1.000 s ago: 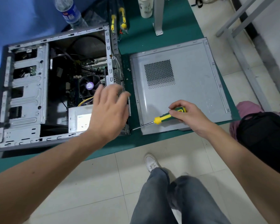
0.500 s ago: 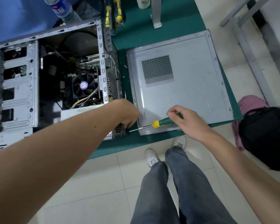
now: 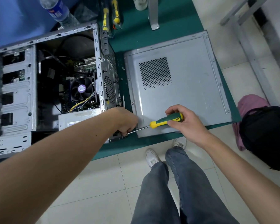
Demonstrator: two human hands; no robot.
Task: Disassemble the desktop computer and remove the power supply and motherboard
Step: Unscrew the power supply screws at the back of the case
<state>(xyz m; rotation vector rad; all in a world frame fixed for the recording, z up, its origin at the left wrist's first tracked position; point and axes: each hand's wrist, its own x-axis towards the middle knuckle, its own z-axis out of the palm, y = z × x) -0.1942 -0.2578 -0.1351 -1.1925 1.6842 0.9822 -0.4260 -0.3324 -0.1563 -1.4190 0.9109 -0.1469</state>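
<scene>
Right hand (image 3: 187, 125) gripping screwdriver (image 3: 166, 121); left hand (image 3: 124, 121) curled at computer case (image 3: 97, 65) rear corner, hold unclear.

The left hand (image 3: 125, 120) is hiding the screwdriver (image 3: 162, 122) tip, and the frame's edge is cropping the water bottle (image 3: 57, 11).

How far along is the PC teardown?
Done: the side panel is off and lies on the mat beside the open case. In hand: the right hand holds a screwdriver with its tip at the case's rear corner, where the left hand curls around the tip. Left: the power supply and the motherboard, fan and cables included, sit inside.
</scene>
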